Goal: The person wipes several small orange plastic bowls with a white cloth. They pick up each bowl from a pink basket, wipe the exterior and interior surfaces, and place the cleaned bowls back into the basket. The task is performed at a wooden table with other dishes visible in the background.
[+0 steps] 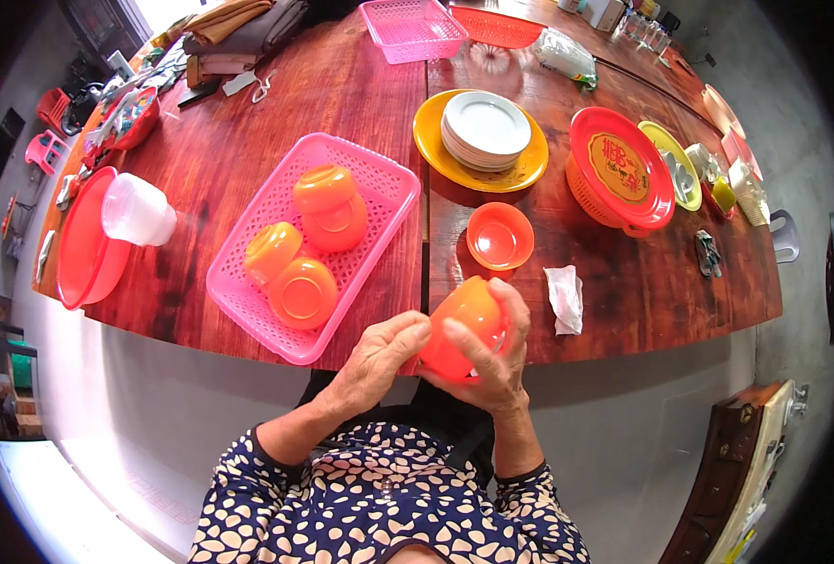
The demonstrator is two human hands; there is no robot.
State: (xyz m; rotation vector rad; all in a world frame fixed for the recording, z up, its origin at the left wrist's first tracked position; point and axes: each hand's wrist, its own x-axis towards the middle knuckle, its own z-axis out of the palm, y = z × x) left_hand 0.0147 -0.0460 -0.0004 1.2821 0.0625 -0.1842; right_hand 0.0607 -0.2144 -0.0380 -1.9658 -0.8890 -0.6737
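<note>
An orange bowl [462, 318] is tilted on its side just over the table's front edge. My right hand [492, 362] is wrapped around its right side, thumb and fingers spread over the outer wall. A small bit of white shows at its lower edge, too little to name. My left hand [379, 362] is curled with thumb and fingers together at the bowl's left side; whatever it pinches is hidden. Just beyond stands another orange bowl [500, 237], mouth up. A crumpled white tissue [565, 299] lies to the right.
On the left, a pink basket [238, 240] holds several orange bowls. White plates [488, 124] are stacked on a yellow plate [428, 141]. A red-lidded basket [621, 167] stands right; a red basin [83, 254] and translucent plastic containers [135, 211] lie far left.
</note>
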